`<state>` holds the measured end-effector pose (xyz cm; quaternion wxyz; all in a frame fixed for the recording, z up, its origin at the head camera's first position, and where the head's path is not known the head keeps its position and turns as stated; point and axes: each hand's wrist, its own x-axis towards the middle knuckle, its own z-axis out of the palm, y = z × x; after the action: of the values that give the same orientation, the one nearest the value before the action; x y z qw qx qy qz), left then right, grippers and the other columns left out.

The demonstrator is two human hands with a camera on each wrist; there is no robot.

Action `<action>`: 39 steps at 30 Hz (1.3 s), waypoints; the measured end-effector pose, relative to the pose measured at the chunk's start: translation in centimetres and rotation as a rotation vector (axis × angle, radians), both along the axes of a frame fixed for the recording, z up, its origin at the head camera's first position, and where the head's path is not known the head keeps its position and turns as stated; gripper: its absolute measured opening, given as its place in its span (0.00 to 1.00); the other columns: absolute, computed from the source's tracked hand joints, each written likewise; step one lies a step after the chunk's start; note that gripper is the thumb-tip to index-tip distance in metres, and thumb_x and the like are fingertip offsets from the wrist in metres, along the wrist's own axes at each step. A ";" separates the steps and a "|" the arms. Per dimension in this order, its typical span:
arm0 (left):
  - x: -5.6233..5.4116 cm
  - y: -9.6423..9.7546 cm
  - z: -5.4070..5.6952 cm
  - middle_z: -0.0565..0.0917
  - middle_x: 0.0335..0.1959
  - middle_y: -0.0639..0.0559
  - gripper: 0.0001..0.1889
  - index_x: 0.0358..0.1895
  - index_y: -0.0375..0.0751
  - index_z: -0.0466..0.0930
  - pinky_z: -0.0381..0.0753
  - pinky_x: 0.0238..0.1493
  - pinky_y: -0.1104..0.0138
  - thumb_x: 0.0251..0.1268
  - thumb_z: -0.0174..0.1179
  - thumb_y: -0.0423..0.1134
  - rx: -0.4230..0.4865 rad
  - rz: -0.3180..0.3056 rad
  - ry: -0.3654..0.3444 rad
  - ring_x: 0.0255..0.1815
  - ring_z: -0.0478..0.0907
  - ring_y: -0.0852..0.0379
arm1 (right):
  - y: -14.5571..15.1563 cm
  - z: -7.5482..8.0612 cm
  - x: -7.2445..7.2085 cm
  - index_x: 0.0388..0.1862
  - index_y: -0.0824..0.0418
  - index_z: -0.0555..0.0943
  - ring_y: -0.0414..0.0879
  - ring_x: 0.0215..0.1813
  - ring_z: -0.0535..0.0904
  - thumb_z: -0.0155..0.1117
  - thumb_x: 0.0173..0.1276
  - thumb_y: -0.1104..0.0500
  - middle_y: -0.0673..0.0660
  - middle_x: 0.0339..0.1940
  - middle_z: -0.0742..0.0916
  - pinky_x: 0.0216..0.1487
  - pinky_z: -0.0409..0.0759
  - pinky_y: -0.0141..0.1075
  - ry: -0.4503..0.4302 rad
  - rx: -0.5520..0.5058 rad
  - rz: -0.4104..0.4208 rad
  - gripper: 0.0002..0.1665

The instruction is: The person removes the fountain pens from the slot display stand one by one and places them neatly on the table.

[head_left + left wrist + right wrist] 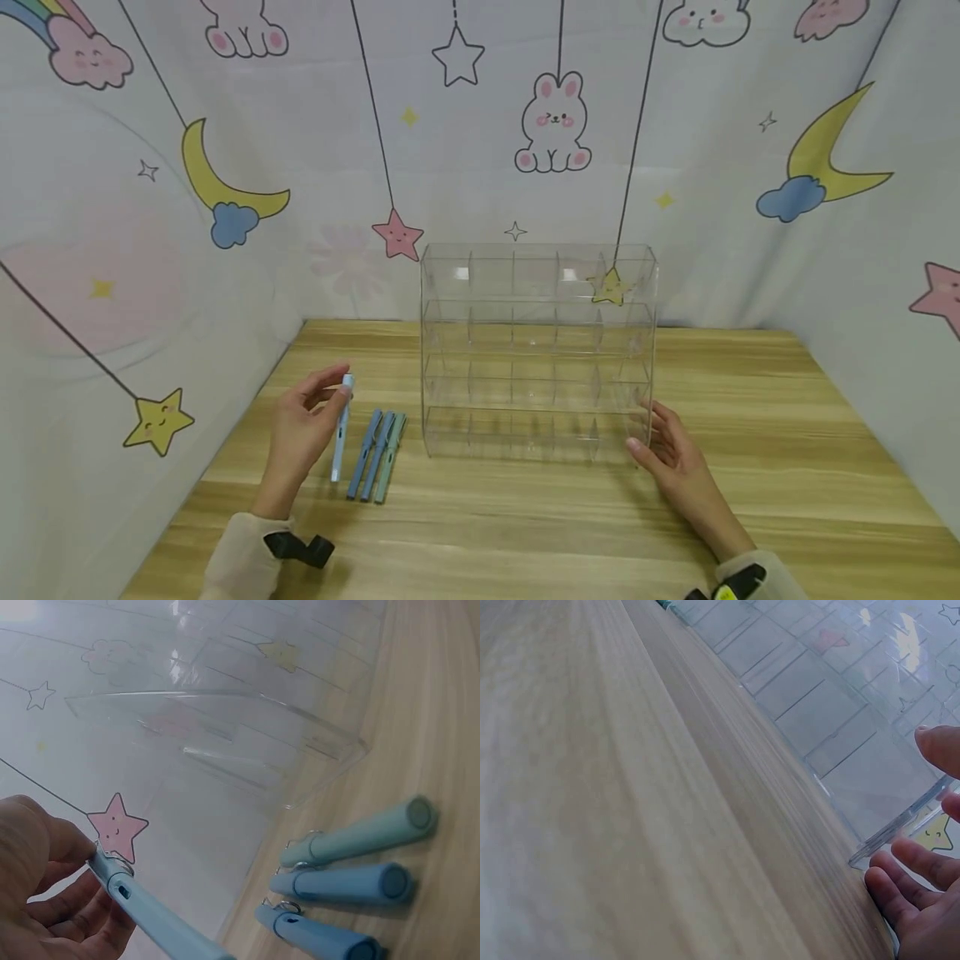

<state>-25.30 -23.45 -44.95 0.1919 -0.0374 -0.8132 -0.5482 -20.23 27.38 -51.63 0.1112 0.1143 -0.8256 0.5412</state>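
Note:
My left hand pinches a light blue pen near its clip end, the pen hanging almost upright at the left. In the left wrist view that pen slants down from the thumb and fingers. Just right of it two blue pens and a green pen lie side by side. A clear compartment rack stands upright in the middle. At its lower right corner is my right hand, fingers loosely extended along the outer side, thumb in front, as the right wrist view shows the fingers beside the edge.
The wood-grain table extends in front of the rack and to both sides. White fabric printed with stars, moons and rabbits surrounds it at the back and sides, close behind the rack.

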 end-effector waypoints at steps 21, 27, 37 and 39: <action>-1.4 -0.6 -4.1 0.90 0.55 0.31 0.17 0.62 0.30 0.86 0.79 0.39 0.81 0.74 0.64 0.29 -0.206 0.070 -0.202 0.40 0.85 0.63 | 0.0 -0.2 -0.1 0.85 0.58 0.62 0.30 0.64 0.80 0.63 0.81 0.63 0.73 0.73 0.80 0.62 0.75 0.15 0.004 -0.013 -0.001 0.38; -1.7 0.0 -5.2 0.91 0.52 0.28 0.16 0.60 0.27 0.86 0.78 0.38 0.82 0.72 0.63 0.27 -0.234 0.088 -0.215 0.41 0.88 0.58 | 0.0 -0.2 0.0 0.85 0.58 0.62 0.30 0.64 0.80 0.63 0.81 0.63 0.73 0.73 0.80 0.61 0.76 0.16 -0.004 -0.020 0.000 0.39; -2.1 0.6 -5.8 0.93 0.49 0.33 0.13 0.55 0.28 0.89 0.77 0.39 0.84 0.72 0.64 0.28 -0.291 0.129 -0.144 0.44 0.91 0.50 | -0.1 -0.1 -0.1 0.85 0.58 0.63 0.29 0.63 0.81 0.64 0.81 0.63 0.72 0.71 0.80 0.60 0.79 0.18 -0.002 -0.026 -0.001 0.38; -2.1 0.6 -5.8 0.93 0.49 0.34 0.13 0.55 0.29 0.89 0.78 0.39 0.82 0.72 0.64 0.28 -0.315 0.132 -0.135 0.45 0.91 0.48 | -0.1 -0.1 -0.1 0.85 0.58 0.63 0.29 0.63 0.81 0.64 0.80 0.63 0.71 0.71 0.80 0.60 0.79 0.18 0.002 -0.023 -0.002 0.38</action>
<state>-27.37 -22.84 -50.76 0.1640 0.0235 -0.9008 -0.4013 -20.34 27.28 -51.75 0.1141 0.1127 -0.8195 0.5503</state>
